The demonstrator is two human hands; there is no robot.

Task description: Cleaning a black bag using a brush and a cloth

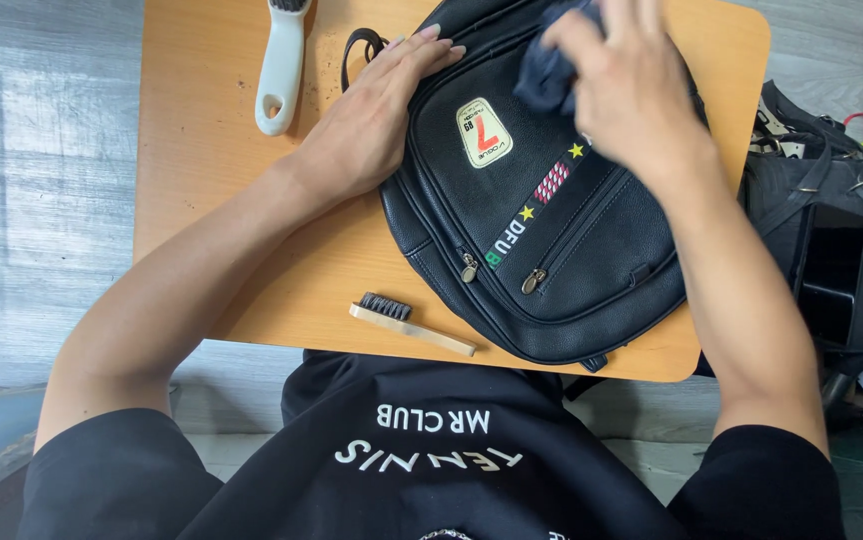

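A black leather backpack (571, 250) with a pale patch, a striped band and two zip pulls lies flat on a small wooden table (211, 180). My left hand (376, 115) rests flat, fingers spread, on the bag's left edge beside its strap loop. My right hand (621, 85), slightly blurred, presses a dark blue cloth (549, 75) against the upper part of the bag.
A white-handled brush (279, 65) lies at the table's far left. A small wooden brush with black bristles (409, 324) sits near the front edge. Another black bag (831, 230) stands on the floor to the right of the table.
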